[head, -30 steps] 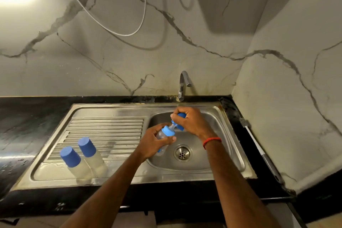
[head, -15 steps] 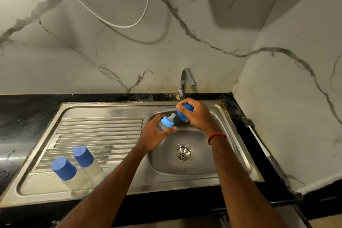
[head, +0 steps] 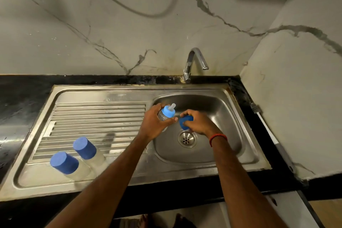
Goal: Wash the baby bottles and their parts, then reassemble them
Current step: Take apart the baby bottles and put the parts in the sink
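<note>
Now right hand [head: 200, 125] is clutching the just-removed blue plastic cap [head: 184, 123]; left hand [head: 154, 125] gripping clear teated bottle [head: 167, 113]; washing next.

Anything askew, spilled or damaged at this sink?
Nothing stands out. Two capped bottles stand on the drainboard; the left hand holds a third bottle over the sink basin, the right hand grips a blue cap. No spill shows.
</note>
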The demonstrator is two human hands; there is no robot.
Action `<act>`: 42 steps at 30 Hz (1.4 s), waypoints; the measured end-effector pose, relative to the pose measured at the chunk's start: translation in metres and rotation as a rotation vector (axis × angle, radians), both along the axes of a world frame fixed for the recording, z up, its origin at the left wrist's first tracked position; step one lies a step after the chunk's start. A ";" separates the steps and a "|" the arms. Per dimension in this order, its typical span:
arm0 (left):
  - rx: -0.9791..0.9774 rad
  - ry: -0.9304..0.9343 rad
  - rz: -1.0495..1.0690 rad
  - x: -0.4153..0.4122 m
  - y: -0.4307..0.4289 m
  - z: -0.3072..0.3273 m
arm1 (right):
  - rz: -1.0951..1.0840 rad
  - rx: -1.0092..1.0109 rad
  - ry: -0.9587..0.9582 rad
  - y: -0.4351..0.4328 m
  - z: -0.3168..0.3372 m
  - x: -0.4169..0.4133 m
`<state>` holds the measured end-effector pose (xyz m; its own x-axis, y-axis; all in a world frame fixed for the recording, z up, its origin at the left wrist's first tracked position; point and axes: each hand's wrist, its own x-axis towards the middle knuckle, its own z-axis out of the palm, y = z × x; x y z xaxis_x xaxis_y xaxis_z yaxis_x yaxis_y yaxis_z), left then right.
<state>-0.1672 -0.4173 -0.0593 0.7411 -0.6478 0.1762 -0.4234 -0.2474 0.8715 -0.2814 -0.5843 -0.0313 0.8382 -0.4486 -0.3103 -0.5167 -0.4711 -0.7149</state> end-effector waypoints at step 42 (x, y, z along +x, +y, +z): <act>0.115 0.049 0.066 -0.007 0.001 -0.033 | 0.557 -0.085 0.435 0.014 -0.177 0.019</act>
